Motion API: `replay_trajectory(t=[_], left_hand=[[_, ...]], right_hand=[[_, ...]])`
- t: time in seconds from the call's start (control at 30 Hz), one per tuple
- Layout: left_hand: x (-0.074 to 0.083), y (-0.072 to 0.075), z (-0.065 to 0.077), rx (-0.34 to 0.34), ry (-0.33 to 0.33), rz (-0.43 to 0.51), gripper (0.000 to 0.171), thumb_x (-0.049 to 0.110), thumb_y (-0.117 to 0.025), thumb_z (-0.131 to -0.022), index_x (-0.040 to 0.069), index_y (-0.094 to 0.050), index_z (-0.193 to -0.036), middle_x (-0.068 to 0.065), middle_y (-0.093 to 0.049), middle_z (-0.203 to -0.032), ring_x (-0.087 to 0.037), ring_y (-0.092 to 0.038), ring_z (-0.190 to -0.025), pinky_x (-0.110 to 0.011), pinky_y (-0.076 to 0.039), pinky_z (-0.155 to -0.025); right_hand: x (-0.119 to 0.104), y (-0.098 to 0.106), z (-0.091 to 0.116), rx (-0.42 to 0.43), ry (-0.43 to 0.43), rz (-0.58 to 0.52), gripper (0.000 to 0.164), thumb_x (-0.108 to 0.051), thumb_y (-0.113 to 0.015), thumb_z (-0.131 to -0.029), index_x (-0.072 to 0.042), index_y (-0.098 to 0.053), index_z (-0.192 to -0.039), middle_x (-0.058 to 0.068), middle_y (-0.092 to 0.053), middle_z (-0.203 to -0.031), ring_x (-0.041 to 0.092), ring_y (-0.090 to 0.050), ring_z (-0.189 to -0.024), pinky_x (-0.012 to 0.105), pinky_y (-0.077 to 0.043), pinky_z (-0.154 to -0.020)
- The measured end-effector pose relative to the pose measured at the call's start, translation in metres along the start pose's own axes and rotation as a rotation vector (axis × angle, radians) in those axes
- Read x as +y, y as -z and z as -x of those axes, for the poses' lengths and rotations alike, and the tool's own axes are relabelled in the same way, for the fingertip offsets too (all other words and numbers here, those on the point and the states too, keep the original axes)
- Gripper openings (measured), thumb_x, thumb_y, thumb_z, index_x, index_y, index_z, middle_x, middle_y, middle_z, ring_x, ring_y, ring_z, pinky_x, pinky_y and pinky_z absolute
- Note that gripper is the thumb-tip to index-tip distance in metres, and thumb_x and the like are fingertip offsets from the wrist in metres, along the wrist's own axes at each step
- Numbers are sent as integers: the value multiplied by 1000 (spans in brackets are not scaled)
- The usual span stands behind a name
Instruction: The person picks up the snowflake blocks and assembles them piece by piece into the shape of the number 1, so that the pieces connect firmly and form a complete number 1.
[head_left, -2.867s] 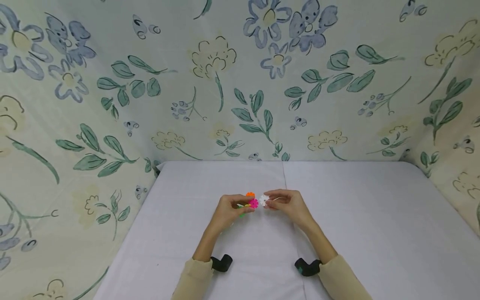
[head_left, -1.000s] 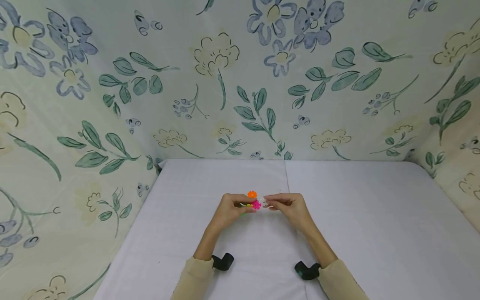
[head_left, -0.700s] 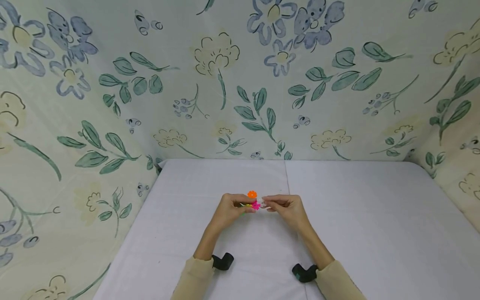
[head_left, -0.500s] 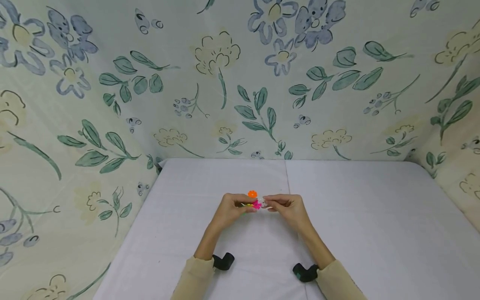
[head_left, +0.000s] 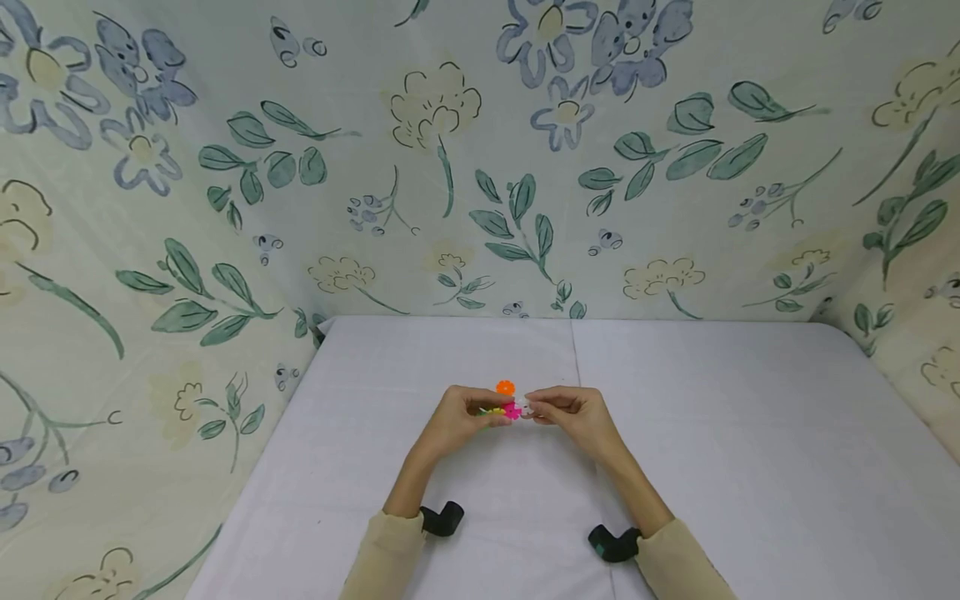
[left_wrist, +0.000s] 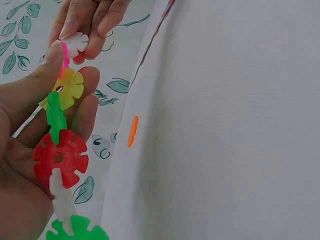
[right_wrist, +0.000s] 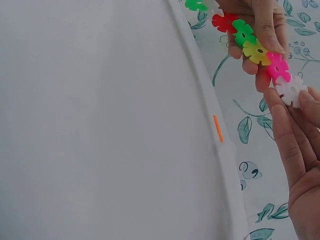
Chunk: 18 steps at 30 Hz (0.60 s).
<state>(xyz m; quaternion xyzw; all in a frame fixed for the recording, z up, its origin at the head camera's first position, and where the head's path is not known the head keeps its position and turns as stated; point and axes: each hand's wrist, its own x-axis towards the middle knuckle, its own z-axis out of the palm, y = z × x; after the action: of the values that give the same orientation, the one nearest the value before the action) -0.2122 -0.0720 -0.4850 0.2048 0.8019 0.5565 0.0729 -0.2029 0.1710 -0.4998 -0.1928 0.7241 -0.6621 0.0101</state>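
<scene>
My left hand holds a chain of slotted plastic flower discs between thumb and fingers. In the left wrist view the chain runs down from a pink disc through a yellow disc, a green disc, a red disc and a pale white disc to another green disc at the bottom edge. My right hand pinches a white disc by its edge. In the right wrist view this disc meets the pink disc; how deep their slots sit together I cannot tell.
One loose orange disc lies on the white-covered table, just beyond the hands. A flower-patterned cloth hangs behind the table. Black wrist-worn pieces sit at both cuffs.
The white disc, held apart from the pink disc in the oldest frame, now touches it. My right hand has moved slightly left; the left hand keeps its hold on the chain.
</scene>
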Motion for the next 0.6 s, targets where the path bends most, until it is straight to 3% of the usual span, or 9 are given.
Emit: replay_trajectory(t=[0.1,0.3,0.6], left_hand=[[1,1,1,-13,16,-7,29,18,-84,-88,11,-80,-115,-6,-79,-115,-23,-71,-110,-27,-59,-88],[2,2,1,-31,-5,-26,29,18,-83,-88,12,-79,-117,-6,-78,-116,-22,-71,-105,-26,-59,-83],[3,-5,0,-1,-85,-74,38,25,-85,-87,22,-77,-124,3,-76,-122,-15,-71,-105,-32,-56,-87]], right_hand=[[-2,-1,0,1,-6,12,22,-1,-71,-95,7,-74,-116,29,-75,-109,9,-78,-88,30,-64,-78],[-3,-3,0,22,-10,11,21,-3,-71,-96,7,-75,-114,29,-75,-108,11,-78,-86,31,-64,-78],[-3,-8,0,37,-32,-14,20,-3,-71,-96,9,-73,-113,30,-75,-106,11,-78,-83,32,-64,-76]])
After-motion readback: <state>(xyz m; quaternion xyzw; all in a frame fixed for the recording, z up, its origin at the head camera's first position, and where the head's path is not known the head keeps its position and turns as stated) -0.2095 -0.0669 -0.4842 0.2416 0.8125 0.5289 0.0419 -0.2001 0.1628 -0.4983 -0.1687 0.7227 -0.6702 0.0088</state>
